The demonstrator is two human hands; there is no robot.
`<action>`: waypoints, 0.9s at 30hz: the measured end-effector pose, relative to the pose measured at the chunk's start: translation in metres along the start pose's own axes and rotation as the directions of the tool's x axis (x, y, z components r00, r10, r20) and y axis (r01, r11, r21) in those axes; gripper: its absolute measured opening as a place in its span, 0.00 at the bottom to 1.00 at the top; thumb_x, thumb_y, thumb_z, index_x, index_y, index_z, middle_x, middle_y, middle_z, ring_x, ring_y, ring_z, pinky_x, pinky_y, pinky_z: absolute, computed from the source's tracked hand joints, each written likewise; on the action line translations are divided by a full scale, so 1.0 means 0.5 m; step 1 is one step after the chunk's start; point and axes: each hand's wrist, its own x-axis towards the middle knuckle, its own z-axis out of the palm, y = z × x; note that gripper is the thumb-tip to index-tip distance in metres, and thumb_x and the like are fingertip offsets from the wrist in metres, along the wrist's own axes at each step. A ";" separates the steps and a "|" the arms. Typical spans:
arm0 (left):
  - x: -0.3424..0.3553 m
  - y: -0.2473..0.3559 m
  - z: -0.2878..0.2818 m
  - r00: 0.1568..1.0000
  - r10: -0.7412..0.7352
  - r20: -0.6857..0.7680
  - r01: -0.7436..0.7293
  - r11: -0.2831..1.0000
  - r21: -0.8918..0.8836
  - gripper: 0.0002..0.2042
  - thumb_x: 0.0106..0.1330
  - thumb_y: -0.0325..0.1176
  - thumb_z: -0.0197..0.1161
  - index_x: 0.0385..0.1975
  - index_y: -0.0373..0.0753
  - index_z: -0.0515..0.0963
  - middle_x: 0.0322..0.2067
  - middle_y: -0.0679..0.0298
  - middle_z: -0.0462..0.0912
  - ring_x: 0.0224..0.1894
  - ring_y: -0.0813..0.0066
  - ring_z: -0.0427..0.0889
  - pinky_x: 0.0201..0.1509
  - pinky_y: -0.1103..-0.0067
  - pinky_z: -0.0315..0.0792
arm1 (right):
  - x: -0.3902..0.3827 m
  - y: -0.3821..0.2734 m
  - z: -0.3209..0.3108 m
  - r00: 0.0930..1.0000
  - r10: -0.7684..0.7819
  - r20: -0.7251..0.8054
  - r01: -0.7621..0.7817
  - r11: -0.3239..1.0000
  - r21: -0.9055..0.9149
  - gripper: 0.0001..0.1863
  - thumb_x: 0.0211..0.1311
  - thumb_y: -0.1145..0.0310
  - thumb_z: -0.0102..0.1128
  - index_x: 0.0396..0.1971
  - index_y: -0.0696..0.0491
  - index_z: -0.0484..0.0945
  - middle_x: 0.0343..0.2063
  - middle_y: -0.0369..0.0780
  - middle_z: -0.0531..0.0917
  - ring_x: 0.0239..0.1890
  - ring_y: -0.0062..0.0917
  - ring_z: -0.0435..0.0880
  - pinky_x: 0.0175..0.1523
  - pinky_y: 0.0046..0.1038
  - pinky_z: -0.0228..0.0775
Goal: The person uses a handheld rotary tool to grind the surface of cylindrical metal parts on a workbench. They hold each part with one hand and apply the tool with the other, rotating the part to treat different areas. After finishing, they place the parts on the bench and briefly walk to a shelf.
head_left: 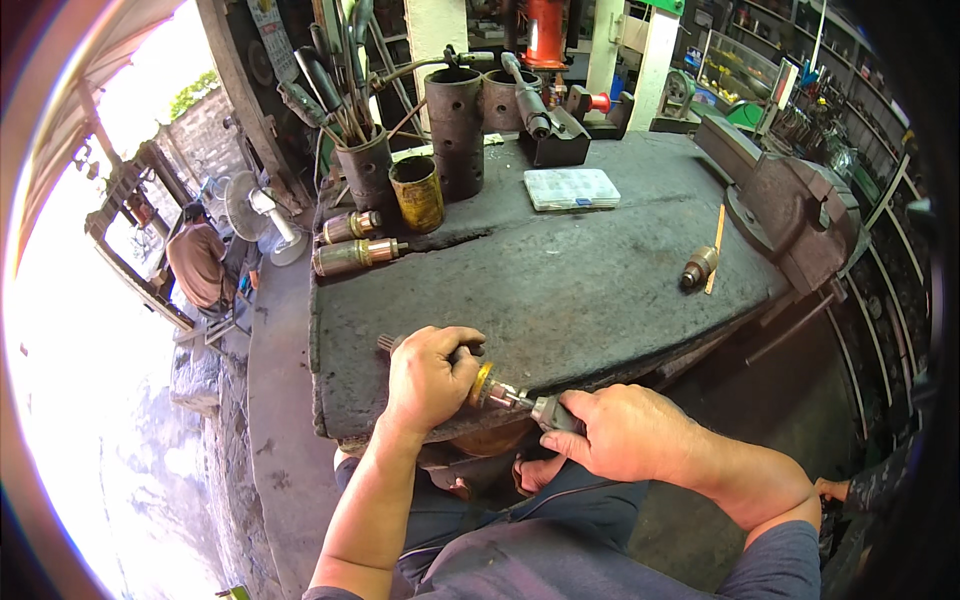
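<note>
My left hand (432, 378) is closed around a motor armature (481, 385), held over the bench's near edge. A splined shaft end sticks out on the hand's left side; a yellow band and a shiny copper-coloured commutator show on the right. My right hand (625, 430) grips a grey hand tool (550, 413), whose narrow front end meets or nearly meets the armature's shaft end. Most of the tool is hidden in the palm, so its exact kind cannot be told. Two more armatures (357, 257) lie at the bench's left side. A starter drive gear (699, 267) lies at the right beside a thin wooden strip (716, 240).
The dark bench (480, 290) carries a bench vise (800, 215) at far right and a clear compartment box (571, 189) at the back. A yellow can (416, 194) and rusty tubes of tools (367, 175) stand back left. A person (203, 262) sits beyond a fan (250, 205).
</note>
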 end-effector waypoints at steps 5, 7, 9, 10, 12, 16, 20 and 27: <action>0.000 -0.002 0.002 1.000 0.013 -0.001 -0.013 1.000 0.003 0.12 0.68 0.24 0.67 0.45 0.38 0.95 0.38 0.55 0.97 0.41 0.53 0.94 0.52 0.63 0.86 | 0.006 -0.004 -0.003 1.000 0.022 0.018 -0.022 1.000 -0.009 0.34 0.84 0.38 0.64 0.48 0.61 0.86 0.33 0.57 0.94 0.41 0.61 0.95 0.50 0.59 0.88; 0.000 -0.003 0.002 1.000 0.010 -0.004 -0.010 1.000 -0.008 0.12 0.68 0.24 0.67 0.45 0.38 0.95 0.38 0.55 0.97 0.41 0.53 0.94 0.52 0.63 0.87 | 0.007 -0.007 -0.004 1.000 0.014 0.028 -0.013 1.000 -0.012 0.33 0.85 0.38 0.64 0.48 0.61 0.86 0.34 0.58 0.94 0.41 0.61 0.95 0.51 0.59 0.88; -0.001 -0.003 0.002 1.000 0.010 -0.006 -0.010 1.000 -0.011 0.12 0.69 0.24 0.67 0.45 0.38 0.95 0.38 0.56 0.97 0.41 0.53 0.94 0.52 0.63 0.87 | 0.009 -0.010 -0.006 0.999 0.010 0.044 -0.009 1.000 -0.015 0.33 0.85 0.39 0.64 0.48 0.61 0.86 0.34 0.58 0.94 0.41 0.61 0.95 0.51 0.59 0.88; 0.000 -0.003 0.002 1.000 0.015 -0.008 -0.015 1.000 -0.010 0.12 0.69 0.24 0.67 0.45 0.38 0.95 0.38 0.56 0.97 0.41 0.53 0.94 0.52 0.63 0.87 | 0.010 -0.011 -0.008 0.997 0.011 0.075 -0.010 1.000 -0.018 0.33 0.85 0.39 0.64 0.48 0.61 0.86 0.35 0.57 0.94 0.41 0.61 0.95 0.51 0.58 0.88; 0.000 -0.002 0.003 1.000 0.012 -0.008 -0.012 1.000 -0.011 0.12 0.69 0.25 0.67 0.45 0.38 0.95 0.38 0.56 0.97 0.41 0.53 0.94 0.52 0.63 0.87 | 0.011 -0.012 -0.010 0.999 0.037 0.040 -0.036 0.999 -0.030 0.33 0.85 0.39 0.64 0.48 0.60 0.86 0.35 0.57 0.94 0.41 0.60 0.95 0.50 0.59 0.88; 0.001 0.001 0.000 1.000 0.001 -0.001 -0.001 1.000 -0.012 0.12 0.68 0.25 0.68 0.45 0.38 0.95 0.37 0.56 0.97 0.41 0.53 0.94 0.52 0.63 0.87 | 0.010 -0.015 -0.012 0.998 0.007 0.059 -0.006 1.000 -0.007 0.33 0.85 0.39 0.64 0.48 0.61 0.87 0.35 0.57 0.94 0.41 0.60 0.95 0.50 0.59 0.89; 0.001 0.002 0.000 1.000 0.014 -0.009 -0.014 1.000 -0.009 0.11 0.68 0.25 0.68 0.45 0.38 0.95 0.37 0.56 0.97 0.41 0.54 0.94 0.52 0.63 0.86 | 0.011 -0.014 -0.014 0.998 0.044 0.052 -0.043 0.999 -0.024 0.33 0.85 0.39 0.64 0.48 0.61 0.86 0.34 0.57 0.94 0.42 0.60 0.95 0.50 0.58 0.88; 0.000 0.000 0.001 1.000 0.011 -0.005 -0.011 1.000 -0.012 0.12 0.68 0.24 0.68 0.45 0.38 0.95 0.37 0.56 0.97 0.41 0.54 0.94 0.52 0.63 0.86 | 0.005 -0.013 -0.015 0.999 0.004 0.053 -0.003 1.000 -0.015 0.33 0.85 0.39 0.64 0.48 0.62 0.86 0.33 0.57 0.93 0.41 0.61 0.95 0.49 0.59 0.88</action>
